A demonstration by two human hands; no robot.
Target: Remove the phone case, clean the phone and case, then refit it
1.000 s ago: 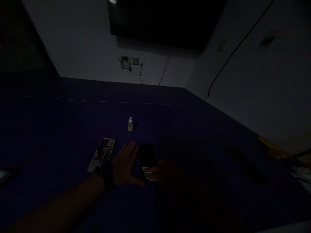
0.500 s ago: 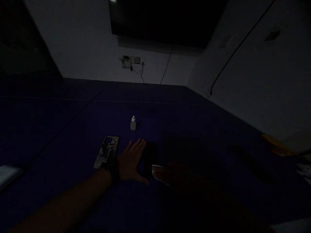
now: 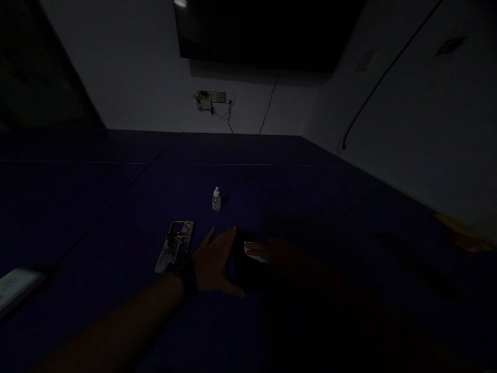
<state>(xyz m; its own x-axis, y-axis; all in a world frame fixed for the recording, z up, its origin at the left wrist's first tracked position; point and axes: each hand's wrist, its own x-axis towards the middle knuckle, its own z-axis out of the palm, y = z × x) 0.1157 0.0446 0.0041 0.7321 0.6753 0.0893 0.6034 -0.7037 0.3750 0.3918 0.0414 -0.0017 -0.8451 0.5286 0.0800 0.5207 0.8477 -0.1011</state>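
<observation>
My left hand [image 3: 213, 264] lies with fingers spread along the left edge of a dark flat rectangular object [image 3: 244, 274], which looks like a phone, on the blue surface [image 3: 128, 233]. My right hand [image 3: 281, 254], mostly lost in shadow, presses a white wipe [image 3: 249, 245] against the upper part of that object. A patterned phone case [image 3: 174, 248] with a camera cut-out lies just left of my left wrist, which wears a dark watch [image 3: 186, 275]. Beyond my fingers stands a small clear bottle [image 3: 216, 203] with a white dropper cap.
A lit white device [image 3: 19, 285] rests at the left edge. To the right are a long dark strip [image 3: 415, 264] and something yellow [image 3: 466, 233]. Wall sockets [image 3: 213, 98] with cables and a large dark screen [image 3: 264, 31] are on the far wall. The room is very dim.
My right hand has slid the white wipe up, away from me, along the dark object. My left hand stays spread beside it. The view has shifted slightly.
</observation>
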